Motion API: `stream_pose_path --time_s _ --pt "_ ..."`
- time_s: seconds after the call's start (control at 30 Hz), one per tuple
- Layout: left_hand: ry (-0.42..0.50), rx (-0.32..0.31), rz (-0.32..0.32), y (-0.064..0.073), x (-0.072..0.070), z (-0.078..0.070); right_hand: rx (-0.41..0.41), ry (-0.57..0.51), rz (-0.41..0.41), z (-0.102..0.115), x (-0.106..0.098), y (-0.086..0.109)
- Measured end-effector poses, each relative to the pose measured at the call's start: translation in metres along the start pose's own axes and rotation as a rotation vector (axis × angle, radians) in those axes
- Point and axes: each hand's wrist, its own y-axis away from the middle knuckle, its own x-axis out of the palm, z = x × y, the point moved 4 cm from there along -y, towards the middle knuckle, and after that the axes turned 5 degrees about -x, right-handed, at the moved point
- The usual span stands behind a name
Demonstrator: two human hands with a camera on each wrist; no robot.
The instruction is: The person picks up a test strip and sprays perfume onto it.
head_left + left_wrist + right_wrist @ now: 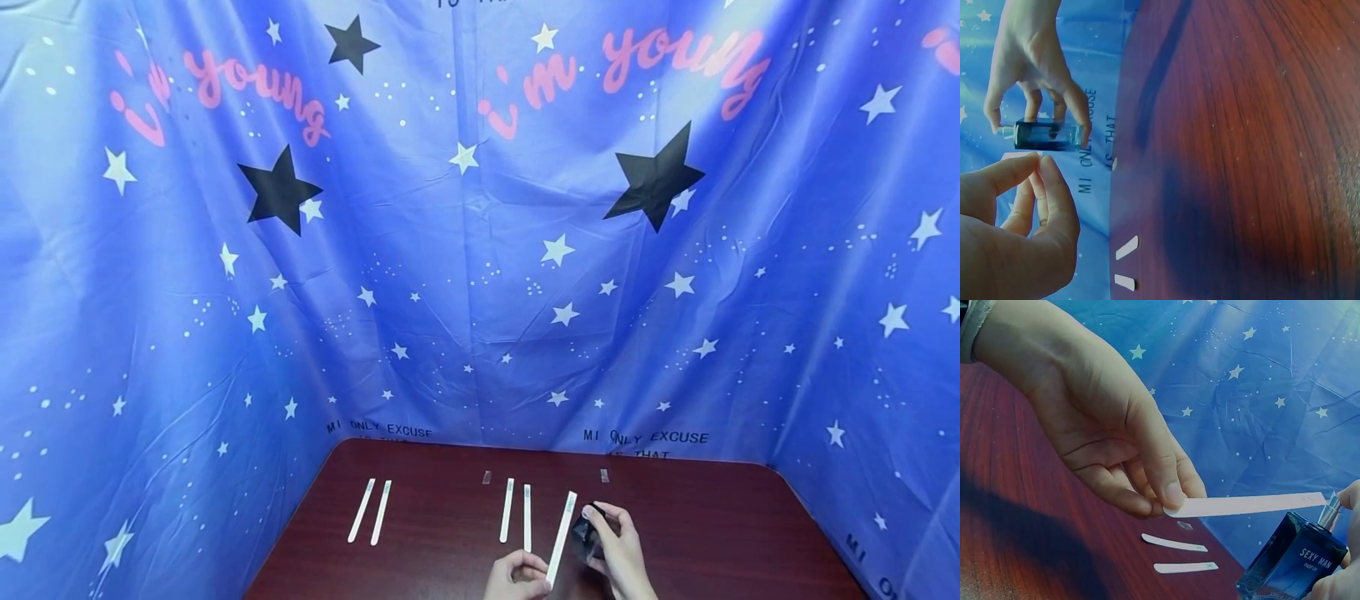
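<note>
We look down at a dark red worktop (435,517) backed by a starry blue cloth (465,275). Near its front edge, the left hand (517,577) pinches the rounded near end of a white strip (1247,505) between thumb and fingers. The strip is raised, its far end slanting toward the right hand; holding just one end seems meant to leave the rest uncovered and the fingers out of the way.

The right hand (618,546) grips a dark glass perfume bottle (1297,559), labelled "SEXY MAN PARFUM", just beside the strip. One finger lies at its silver pump top (1330,511) while others support the body and base, a grasp that would suit pressing the pump. The pump sits right by the strip's marked tip, probably to bring the two close; we cannot tell whether they touch.

Four more white strips lie flat on the worktop: a middle pair (527,517) just beyond the left hand, and a left pair (381,512) well apart from it. Their small marks all face away from the person, and the spacing appears to keep each pair distinct.
</note>
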Motion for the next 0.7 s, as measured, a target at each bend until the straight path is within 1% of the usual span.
stream_pose_path --time_s 0.13,0.23,0.43,0.7 --pt "-0.023 -0.003 -0.001 0.001 0.005 0.0 -0.009 0.006 -0.009 0.0 -0.002 -0.001" --pt "-0.031 -0.001 0.01 0.002 0.008 -0.001 -0.012 0.012 -0.025 0.0 -0.004 -0.001" --pt "-0.039 0.02 0.029 0.003 0.011 -0.001 -0.025 0.0 -0.044 -0.001 -0.006 -0.003" --pt "0.011 0.032 0.09 0.001 0.012 0.004 -0.031 0.004 -0.06 0.001 -0.01 -0.004"
